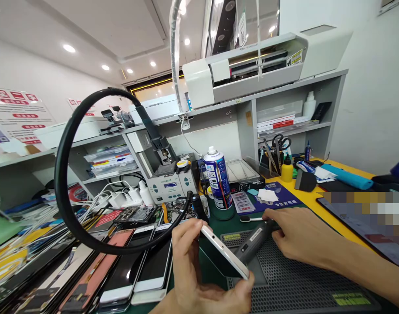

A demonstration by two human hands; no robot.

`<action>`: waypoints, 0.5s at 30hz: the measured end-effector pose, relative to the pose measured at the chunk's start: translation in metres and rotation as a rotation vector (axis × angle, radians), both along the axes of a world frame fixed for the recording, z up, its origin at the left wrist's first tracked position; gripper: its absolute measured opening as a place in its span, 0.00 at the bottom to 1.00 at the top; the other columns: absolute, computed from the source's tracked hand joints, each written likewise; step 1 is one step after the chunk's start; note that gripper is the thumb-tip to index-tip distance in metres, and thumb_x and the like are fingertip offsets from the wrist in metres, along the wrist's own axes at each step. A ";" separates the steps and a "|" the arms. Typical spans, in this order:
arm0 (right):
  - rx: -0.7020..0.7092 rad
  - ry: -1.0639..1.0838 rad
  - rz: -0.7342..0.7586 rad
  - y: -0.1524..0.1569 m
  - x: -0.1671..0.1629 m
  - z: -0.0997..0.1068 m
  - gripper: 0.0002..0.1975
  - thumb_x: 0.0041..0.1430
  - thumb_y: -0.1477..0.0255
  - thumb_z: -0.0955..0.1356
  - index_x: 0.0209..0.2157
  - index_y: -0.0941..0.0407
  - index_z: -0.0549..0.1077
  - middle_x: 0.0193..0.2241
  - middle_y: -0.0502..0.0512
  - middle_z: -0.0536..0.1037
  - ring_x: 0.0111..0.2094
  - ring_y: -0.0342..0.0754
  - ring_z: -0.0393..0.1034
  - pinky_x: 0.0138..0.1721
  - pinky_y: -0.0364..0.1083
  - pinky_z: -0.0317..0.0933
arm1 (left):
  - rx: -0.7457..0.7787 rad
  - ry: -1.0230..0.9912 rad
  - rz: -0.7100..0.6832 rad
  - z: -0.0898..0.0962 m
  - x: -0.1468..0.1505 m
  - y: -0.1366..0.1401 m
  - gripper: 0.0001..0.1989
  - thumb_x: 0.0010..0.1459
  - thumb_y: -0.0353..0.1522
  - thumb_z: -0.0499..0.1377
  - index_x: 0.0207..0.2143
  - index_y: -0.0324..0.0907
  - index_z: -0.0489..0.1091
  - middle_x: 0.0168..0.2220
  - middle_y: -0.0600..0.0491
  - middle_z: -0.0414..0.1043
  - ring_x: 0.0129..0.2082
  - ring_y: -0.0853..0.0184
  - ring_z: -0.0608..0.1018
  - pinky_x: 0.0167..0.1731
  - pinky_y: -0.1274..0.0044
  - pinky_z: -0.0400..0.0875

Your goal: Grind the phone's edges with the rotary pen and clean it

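Spray can (pixel 215 176) left of a yellow bottle (pixel 287 170)

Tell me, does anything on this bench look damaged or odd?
Yes: a pink panel among the phones at left lies with its cable exposed, as if dismantled. At far right, blocky pixels cover part of a screen.

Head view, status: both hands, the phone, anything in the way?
Left hand gripping white-edged phone, tilted. Right hand at brush and grey tool, grip unclear. Grey tool close by phone, over perforated mat.
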State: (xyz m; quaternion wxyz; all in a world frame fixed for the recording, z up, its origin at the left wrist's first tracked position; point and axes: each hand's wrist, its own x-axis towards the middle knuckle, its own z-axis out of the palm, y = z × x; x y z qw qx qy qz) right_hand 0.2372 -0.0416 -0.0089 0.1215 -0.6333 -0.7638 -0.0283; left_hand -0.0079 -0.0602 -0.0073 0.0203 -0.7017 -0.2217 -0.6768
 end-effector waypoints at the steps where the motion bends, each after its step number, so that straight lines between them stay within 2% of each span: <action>1: -0.001 0.004 0.001 0.000 0.000 0.000 0.17 0.53 0.75 0.64 0.43 0.55 0.78 0.33 0.59 0.83 0.36 0.61 0.78 0.31 0.48 0.54 | -0.007 -0.016 0.003 0.000 0.000 0.000 0.40 0.42 0.26 0.66 0.60 0.34 0.61 0.48 0.37 0.62 0.49 0.42 0.73 0.39 0.53 0.75; 5: 0.011 0.012 0.012 -0.001 0.001 0.000 0.17 0.53 0.75 0.64 0.44 0.55 0.78 0.33 0.59 0.83 0.35 0.59 0.78 0.31 0.47 0.54 | -0.016 -0.039 0.045 0.001 0.002 -0.002 0.38 0.42 0.27 0.65 0.59 0.34 0.62 0.49 0.38 0.63 0.48 0.44 0.72 0.40 0.53 0.75; 12: -0.005 0.022 -0.008 0.000 -0.001 -0.003 0.16 0.52 0.75 0.65 0.42 0.53 0.79 0.31 0.59 0.83 0.34 0.60 0.78 0.31 0.48 0.56 | -0.033 0.068 0.183 0.009 0.002 -0.007 0.35 0.46 0.28 0.65 0.58 0.36 0.62 0.49 0.40 0.64 0.50 0.50 0.71 0.44 0.58 0.76; 15: 0.018 0.055 -0.011 0.002 0.000 -0.002 0.18 0.51 0.75 0.66 0.43 0.54 0.80 0.32 0.59 0.83 0.34 0.60 0.78 0.31 0.49 0.57 | -0.037 0.089 0.196 0.010 0.000 -0.008 0.35 0.47 0.29 0.66 0.58 0.35 0.62 0.49 0.40 0.64 0.49 0.51 0.72 0.45 0.58 0.76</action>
